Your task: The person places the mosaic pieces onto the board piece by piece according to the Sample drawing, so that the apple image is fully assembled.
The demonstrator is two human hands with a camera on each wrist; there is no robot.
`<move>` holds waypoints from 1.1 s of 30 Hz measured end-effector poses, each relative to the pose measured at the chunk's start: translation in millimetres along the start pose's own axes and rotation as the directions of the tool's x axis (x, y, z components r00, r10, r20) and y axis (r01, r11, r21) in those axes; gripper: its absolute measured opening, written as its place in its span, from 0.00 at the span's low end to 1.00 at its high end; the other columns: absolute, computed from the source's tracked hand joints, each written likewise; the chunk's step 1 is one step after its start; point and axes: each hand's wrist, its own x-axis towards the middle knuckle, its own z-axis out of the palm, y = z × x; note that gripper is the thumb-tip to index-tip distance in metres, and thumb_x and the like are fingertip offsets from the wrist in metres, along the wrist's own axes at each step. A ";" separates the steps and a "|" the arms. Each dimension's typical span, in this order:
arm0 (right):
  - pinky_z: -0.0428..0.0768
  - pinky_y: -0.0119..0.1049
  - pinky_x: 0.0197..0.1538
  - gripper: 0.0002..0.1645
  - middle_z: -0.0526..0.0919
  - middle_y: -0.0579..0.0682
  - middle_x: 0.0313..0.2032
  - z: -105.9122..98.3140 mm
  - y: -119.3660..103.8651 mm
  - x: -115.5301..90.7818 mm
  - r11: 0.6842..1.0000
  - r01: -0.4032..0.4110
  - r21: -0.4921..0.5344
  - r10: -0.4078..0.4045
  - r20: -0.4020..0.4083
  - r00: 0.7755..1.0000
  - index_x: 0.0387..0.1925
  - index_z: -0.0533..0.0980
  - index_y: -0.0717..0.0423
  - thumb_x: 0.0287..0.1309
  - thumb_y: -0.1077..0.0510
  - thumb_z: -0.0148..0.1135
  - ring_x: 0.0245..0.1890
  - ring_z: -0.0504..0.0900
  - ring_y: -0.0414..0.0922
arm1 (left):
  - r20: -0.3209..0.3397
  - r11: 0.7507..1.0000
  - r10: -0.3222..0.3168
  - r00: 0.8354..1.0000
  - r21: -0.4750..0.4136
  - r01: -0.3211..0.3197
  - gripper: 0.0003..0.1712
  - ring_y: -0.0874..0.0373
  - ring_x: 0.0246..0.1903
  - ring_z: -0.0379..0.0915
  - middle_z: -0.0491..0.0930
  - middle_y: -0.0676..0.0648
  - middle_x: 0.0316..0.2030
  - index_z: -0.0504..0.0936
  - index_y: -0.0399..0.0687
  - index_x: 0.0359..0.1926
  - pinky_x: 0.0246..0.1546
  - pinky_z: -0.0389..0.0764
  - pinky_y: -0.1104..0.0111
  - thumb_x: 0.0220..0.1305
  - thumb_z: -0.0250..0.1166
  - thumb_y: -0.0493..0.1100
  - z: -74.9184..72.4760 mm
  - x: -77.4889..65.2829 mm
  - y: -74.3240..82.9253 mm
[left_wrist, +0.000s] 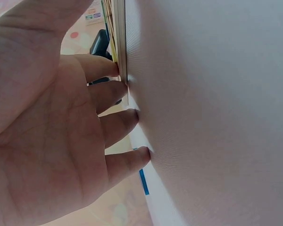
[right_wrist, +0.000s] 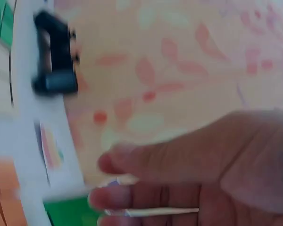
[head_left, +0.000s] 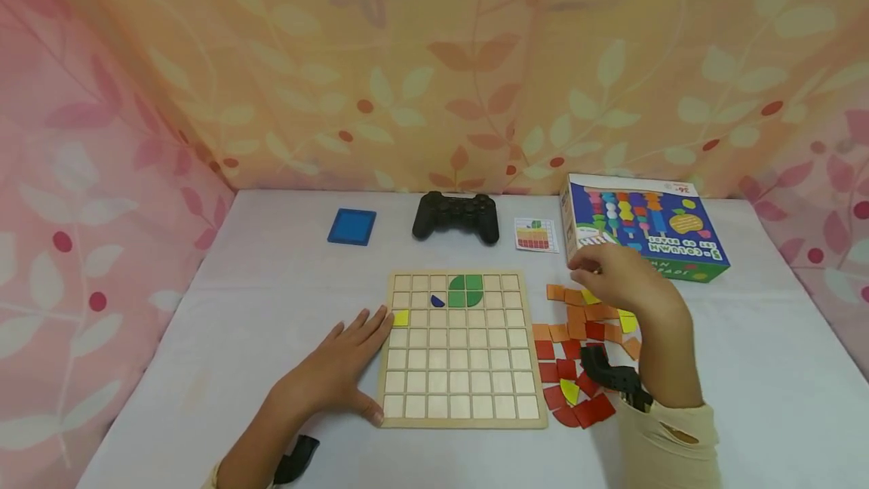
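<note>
A square wooden grid board (head_left: 448,337) lies on the white table. Four green pieces (head_left: 465,291) form a leaf-like shape near its top, a dark blue piece (head_left: 437,300) lies beside them, and a yellow square (head_left: 401,318) sits at the left side. My left hand (head_left: 342,368) rests along the board's left edge, its fingers extended and touching the rim. Above the orange pieces (head_left: 575,321), near the box, hovers my right hand (head_left: 621,278). Its fingers are loosely bent, and nothing shows between thumb and fingers in the right wrist view.
Red pieces (head_left: 547,373) and some yellow ones are scattered right of the board. A picture card (head_left: 536,235), a black game controller (head_left: 456,217) and a blue square tray (head_left: 351,226) lie behind it. The colourful box (head_left: 648,225) stands at the back right, before a patterned curtain (head_left: 434,96).
</note>
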 end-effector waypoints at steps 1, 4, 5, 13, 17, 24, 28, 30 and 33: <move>0.83 0.52 0.43 0.16 0.84 0.61 0.42 -4.4 10.8 -0.7 0.999 -0.044 -0.010 0.044 0.022 0.999 0.49 0.82 0.64 0.63 0.59 0.65 0.41 0.80 0.56 | -0.002 1.000 -0.001 1.000 0.001 0.001 0.81 0.45 0.77 0.36 0.45 0.47 0.78 0.53 0.46 0.79 0.71 0.46 0.42 0.25 0.84 0.67 -0.4 0.6 0.4; 0.83 0.53 0.41 0.17 0.82 0.63 0.41 -14.4 43.6 -1.6 0.983 -0.182 -0.037 0.185 0.107 0.977 0.47 0.83 0.64 0.59 0.58 0.69 0.40 0.78 0.58 | -0.008 1.000 -0.005 1.000 0.001 0.005 0.82 0.45 0.77 0.36 0.46 0.47 0.78 0.52 0.45 0.79 0.71 0.46 0.42 0.24 0.84 0.68 -0.9 1.6 1.0; 0.82 0.53 0.41 0.17 0.82 0.63 0.40 -16.2 53.8 -1.7 0.975 -0.220 -0.037 0.223 0.136 0.965 0.46 0.82 0.65 0.58 0.58 0.69 0.39 0.77 0.58 | -0.010 1.000 -0.007 1.000 0.000 0.007 0.83 0.46 0.77 0.36 0.46 0.47 0.78 0.51 0.45 0.79 0.72 0.46 0.42 0.23 0.84 0.68 -0.8 1.3 1.3; 0.77 0.45 0.38 0.23 0.77 0.55 0.32 -15.6 97.2 -1.3 0.933 -0.359 -0.005 0.351 0.226 0.909 0.42 0.79 0.63 0.50 0.52 0.76 0.37 0.73 0.53 | -0.009 1.000 -0.007 1.000 0.009 0.007 0.83 0.45 0.77 0.36 0.46 0.47 0.78 0.50 0.45 0.79 0.71 0.46 0.42 0.24 0.84 0.68 -0.1 1.3 1.3; 0.73 0.47 0.37 0.24 0.74 0.55 0.32 -12.2 100.0 -0.7 0.935 -0.354 -0.012 0.348 0.217 0.912 0.43 0.78 0.61 0.48 0.52 0.77 0.38 0.71 0.54 | -0.012 1.000 -0.002 1.000 0.017 0.002 0.83 0.45 0.77 0.36 0.46 0.47 0.78 0.50 0.45 0.79 0.71 0.47 0.42 0.24 0.84 0.69 -0.3 1.7 0.5; 0.74 0.48 0.39 0.29 0.74 0.57 0.34 -8.6 101.4 2.3 0.923 -0.385 0.019 0.372 0.221 0.901 0.48 0.77 0.59 0.47 0.52 0.78 0.41 0.71 0.56 | 0.001 1.000 0.016 1.000 0.017 -0.016 0.83 0.44 0.77 0.36 0.45 0.46 0.78 0.49 0.44 0.79 0.71 0.47 0.41 0.25 0.82 0.70 -1.7 1.0 -0.8; 0.75 0.46 0.39 0.23 0.76 0.55 0.33 -7.9 104.5 5.1 0.925 -0.377 0.051 0.358 0.220 0.908 0.43 0.79 0.59 0.48 0.54 0.78 0.40 0.72 0.54 | 0.006 0.999 0.028 1.000 0.016 -0.028 0.83 0.44 0.77 0.36 0.45 0.45 0.78 0.49 0.43 0.79 0.71 0.46 0.40 0.26 0.82 0.70 -3.5 0.3 -0.3; 0.75 0.44 0.38 0.20 0.77 0.54 0.32 -8.6 106.8 5.6 0.936 -0.348 0.057 0.329 0.214 0.920 0.40 0.80 0.60 0.49 0.55 0.77 0.38 0.73 0.53 | 0.006 1.000 0.029 1.000 0.011 -0.029 0.83 0.43 0.77 0.36 0.45 0.45 0.78 0.49 0.43 0.79 0.71 0.46 0.40 0.26 0.82 0.70 -3.9 0.2 0.0; 0.75 0.41 0.36 0.14 0.78 0.51 0.29 -10.8 109.0 3.6 0.959 -0.281 0.045 0.267 0.197 0.943 0.35 0.82 0.60 0.53 0.54 0.75 0.36 0.73 0.50 | 0.006 1.000 0.026 1.000 0.005 -0.026 0.83 0.43 0.77 0.36 0.45 0.45 0.78 0.49 0.43 0.79 0.71 0.46 0.40 0.25 0.82 0.70 -4.3 0.1 0.8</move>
